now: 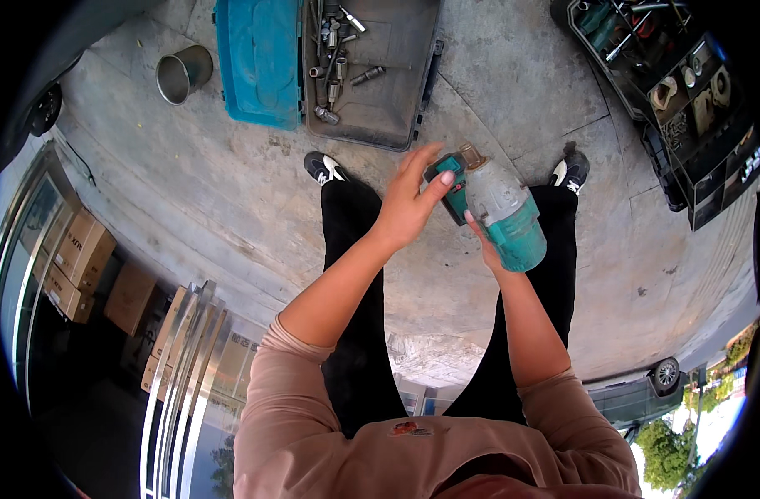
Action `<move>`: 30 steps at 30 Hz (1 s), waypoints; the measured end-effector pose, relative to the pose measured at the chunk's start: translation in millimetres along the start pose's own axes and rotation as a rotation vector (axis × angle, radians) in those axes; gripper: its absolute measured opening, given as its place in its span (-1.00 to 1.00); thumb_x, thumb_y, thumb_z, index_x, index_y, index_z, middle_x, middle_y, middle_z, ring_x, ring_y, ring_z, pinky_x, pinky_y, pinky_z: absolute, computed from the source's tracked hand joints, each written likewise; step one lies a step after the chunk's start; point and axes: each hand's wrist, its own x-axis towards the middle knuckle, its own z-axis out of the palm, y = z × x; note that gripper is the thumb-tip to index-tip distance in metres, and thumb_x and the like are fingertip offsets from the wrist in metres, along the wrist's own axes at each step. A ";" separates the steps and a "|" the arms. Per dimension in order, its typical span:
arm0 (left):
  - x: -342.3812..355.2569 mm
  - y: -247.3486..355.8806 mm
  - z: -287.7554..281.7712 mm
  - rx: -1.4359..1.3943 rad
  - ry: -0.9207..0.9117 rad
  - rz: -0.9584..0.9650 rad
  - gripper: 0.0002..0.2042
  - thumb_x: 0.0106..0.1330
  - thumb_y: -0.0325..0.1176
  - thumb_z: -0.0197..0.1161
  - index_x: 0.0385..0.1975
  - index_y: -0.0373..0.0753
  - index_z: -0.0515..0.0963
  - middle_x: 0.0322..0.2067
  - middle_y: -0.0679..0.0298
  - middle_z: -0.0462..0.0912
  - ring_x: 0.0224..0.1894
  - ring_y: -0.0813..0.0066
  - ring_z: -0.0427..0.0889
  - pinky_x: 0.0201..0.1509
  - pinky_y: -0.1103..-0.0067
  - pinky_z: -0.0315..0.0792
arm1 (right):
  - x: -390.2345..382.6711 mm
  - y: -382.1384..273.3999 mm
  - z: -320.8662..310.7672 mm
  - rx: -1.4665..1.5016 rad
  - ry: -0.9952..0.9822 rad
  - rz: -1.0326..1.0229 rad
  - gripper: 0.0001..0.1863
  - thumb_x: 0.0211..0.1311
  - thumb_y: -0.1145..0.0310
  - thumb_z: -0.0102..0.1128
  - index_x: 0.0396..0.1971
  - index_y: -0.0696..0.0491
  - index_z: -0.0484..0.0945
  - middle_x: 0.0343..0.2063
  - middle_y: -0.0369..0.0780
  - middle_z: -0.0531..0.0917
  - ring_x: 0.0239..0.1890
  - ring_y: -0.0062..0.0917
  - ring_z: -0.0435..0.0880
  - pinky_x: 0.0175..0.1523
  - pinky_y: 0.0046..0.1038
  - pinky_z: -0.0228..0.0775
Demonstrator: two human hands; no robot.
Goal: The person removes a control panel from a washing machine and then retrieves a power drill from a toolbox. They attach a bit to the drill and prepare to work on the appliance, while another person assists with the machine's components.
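A teal and grey power tool (513, 224), apparently an impact wrench, is raised above the concrete floor between my legs. My left hand (409, 200) grips the dark and teal battery part (453, 200) at its left side, thumb pressed on it, upper fingertips slightly blurred. My right hand (486, 248) holds the tool from beneath, its thumb along the battery side; the other fingers are mostly hidden behind the body. A small brownish metal fitting (471, 155) sticks up at the tool's far end.
An open teal-lidded case (413, 33) with metal sockets lies ahead, beside a metal cup (183, 79). A black tiered toolbox (679, 191) holds tools and parts at right. Metal-framed glass doors (27, 233), cardboard boxes (85, 249) and a parked car (629, 395) are at the edges.
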 end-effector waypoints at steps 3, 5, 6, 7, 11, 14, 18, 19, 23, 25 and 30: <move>-22.9 33.3 37.4 -0.362 0.035 -0.058 -0.31 0.29 -0.08 0.34 0.29 -0.36 0.26 0.20 0.06 0.41 0.23 0.26 0.42 0.31 0.35 0.29 | 7.1 2.0 -5.6 0.466 0.014 0.139 -0.48 0.30 0.42 0.22 0.25 0.13 0.38 0.18 -0.13 0.50 0.20 -0.33 0.50 0.29 -0.34 0.33; -19.8 39.3 48.7 -0.451 0.078 -0.133 -0.28 0.21 -0.09 0.41 0.26 -0.38 0.27 0.16 0.05 0.43 0.21 0.30 0.44 0.29 0.38 0.31 | 11.8 -8.2 -4.5 0.260 -0.007 0.007 -0.44 0.27 0.43 0.21 0.27 0.18 0.36 0.25 -0.07 0.45 0.27 -0.25 0.46 0.34 -0.29 0.29; -13.1 38.7 49.2 -0.493 0.099 -0.192 -0.26 0.18 -0.10 0.44 0.25 -0.38 0.27 0.15 0.05 0.45 0.20 0.32 0.45 0.28 0.40 0.32 | 12.0 -14.3 -6.0 -0.054 -0.023 -0.131 -0.42 0.24 0.43 0.24 0.26 0.20 0.35 0.26 -0.06 0.44 0.28 -0.23 0.46 0.35 -0.28 0.28; -4.0 37.0 48.8 -0.536 0.123 -0.246 -0.25 0.15 -0.10 0.46 0.24 -0.39 0.27 0.13 0.04 0.46 0.18 0.34 0.46 0.27 0.41 0.33 | 15.9 -17.8 -9.6 -0.370 -0.037 -0.271 -0.39 0.21 0.42 0.26 0.26 0.22 0.35 0.26 -0.04 0.44 0.29 -0.22 0.45 0.35 -0.27 0.28; 33.0 -2.4 41.0 -0.333 0.094 -0.208 -0.26 0.13 -0.12 0.47 0.22 -0.39 0.28 0.07 0.07 0.52 0.09 0.35 0.54 0.20 0.45 0.40 | 19.8 -16.2 -19.8 -0.505 -0.106 -0.075 -0.21 0.01 0.45 0.42 0.30 0.21 0.30 0.23 -0.03 0.45 0.26 -0.23 0.48 0.32 -0.26 0.32; 54.2 -27.7 51.1 0.082 0.090 -0.089 -0.17 0.06 -0.08 0.50 0.24 -0.43 0.26 0.06 -0.06 0.53 0.06 0.19 0.59 0.16 0.41 0.44 | 13.1 -16.0 -20.6 -0.162 -0.078 0.182 -0.24 -0.02 0.47 0.44 0.25 0.24 0.33 0.05 -0.04 0.57 0.09 -0.37 0.60 0.17 -0.35 0.43; 62.1 -38.5 78.8 0.299 0.066 0.005 -0.09 0.04 -0.03 0.50 0.31 -0.41 0.20 0.15 -0.17 0.47 0.21 -0.02 0.50 0.24 0.33 0.39 | 17.8 9.5 -34.1 -0.249 0.062 0.166 -0.44 0.02 0.43 0.42 0.03 0.27 0.44 -0.25 -0.11 0.67 -0.18 -0.49 0.62 -0.08 -0.43 0.44; 61.6 -39.5 81.1 0.319 0.027 0.016 -0.09 0.05 -0.04 0.50 0.32 -0.40 0.20 0.16 -0.17 0.46 0.22 -0.01 0.49 0.24 0.34 0.38 | 17.8 11.8 -38.1 -0.280 0.084 0.233 -0.44 0.05 0.40 0.40 0.04 0.30 0.44 -0.20 -0.08 0.66 -0.13 -0.47 0.63 -0.03 -0.43 0.45; 72.2 -52.1 64.8 -0.012 -0.102 0.002 -0.22 0.20 -0.06 0.41 0.34 -0.31 0.22 0.20 -0.09 0.46 0.25 0.07 0.47 0.27 0.35 0.37 | 14.3 30.1 -48.4 -0.294 0.165 0.298 -0.35 0.05 0.39 0.39 0.13 0.35 0.39 -0.10 -0.01 0.63 -0.03 -0.37 0.61 0.10 -0.39 0.40; 91.7 -75.1 32.2 -0.137 0.078 0.008 -0.26 0.26 -0.04 0.34 0.34 -0.30 0.23 0.17 -0.07 0.49 0.22 0.08 0.50 0.25 0.32 0.39 | 11.5 32.0 -48.5 -0.344 0.145 0.298 -0.31 0.05 0.40 0.39 0.18 0.36 0.35 -0.03 0.03 0.61 0.04 -0.30 0.60 0.17 -0.36 0.38; 135.0 -93.3 -40.7 0.809 0.347 -0.216 -0.32 0.28 0.04 0.28 0.25 -0.35 0.33 0.13 -0.13 0.52 0.17 0.00 0.53 0.21 0.26 0.42 | 6.0 32.5 -40.3 -0.514 0.116 0.110 -0.18 0.00 0.46 0.42 0.29 0.33 0.24 0.15 0.15 0.50 0.24 -0.11 0.49 0.31 -0.30 0.30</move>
